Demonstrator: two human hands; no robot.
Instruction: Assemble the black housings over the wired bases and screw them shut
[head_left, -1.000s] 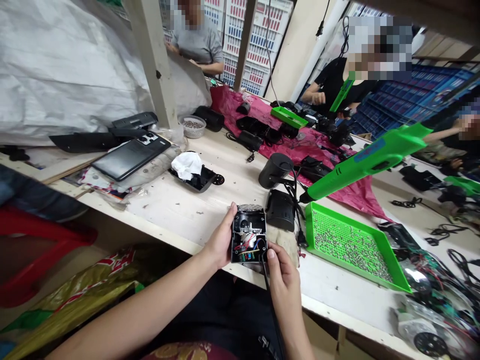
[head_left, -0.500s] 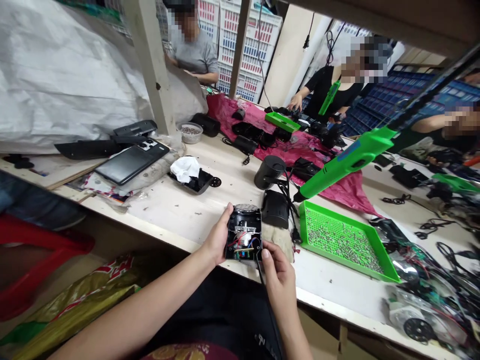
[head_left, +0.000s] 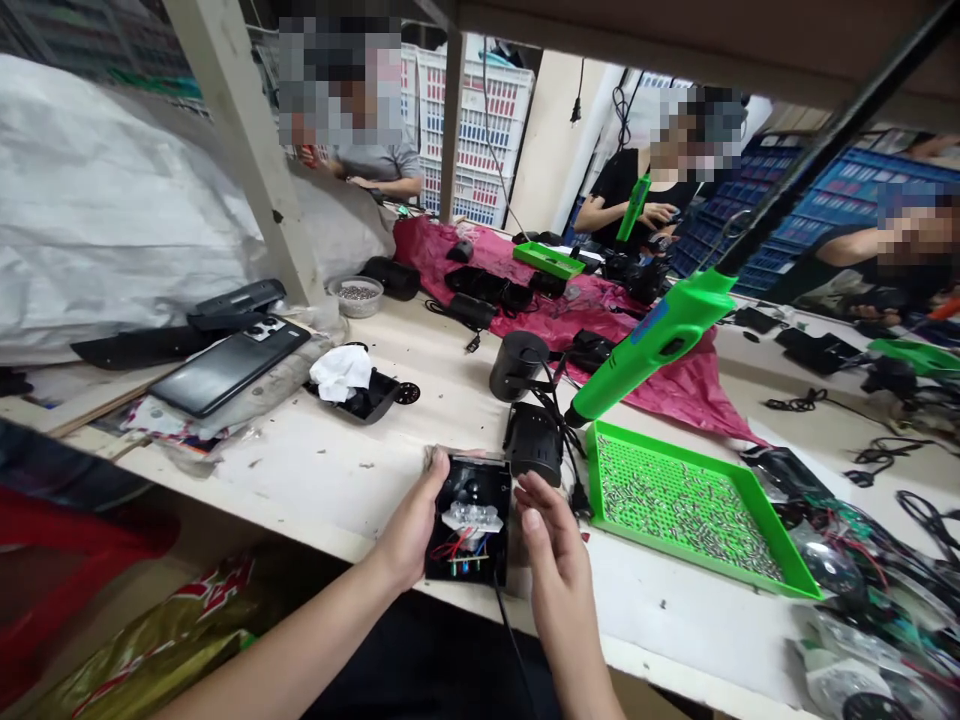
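Note:
My left hand [head_left: 411, 528] grips the left side of an open black plastic housing [head_left: 470, 520] at the table's front edge. Inside it sit a clear plastic part, red and blue wires and a small circuit board, and a black cord hangs from its lower right. Along the right side of the housing, my right hand [head_left: 556, 550] is open with its fingers stretched out; whether the fingertips touch it I cannot tell. Just behind, black cylindrical housings [head_left: 534, 440] stand with their cords. A green electric screwdriver [head_left: 652, 345] hangs tip-down above them.
A green tray [head_left: 694, 505] of screws lies to the right, with wired clear parts [head_left: 832, 550] beyond. At left are a black shell with white tissue [head_left: 341, 372], a phone [head_left: 232, 365] and a tub of screws [head_left: 355, 295]. Other people work across the table around pink plastic sheeting [head_left: 697, 395].
The right hand's fingers have come away from the housing's lower right corner and straightened. The housing has tilted, showing more of its inside. The camera view has shifted slightly.

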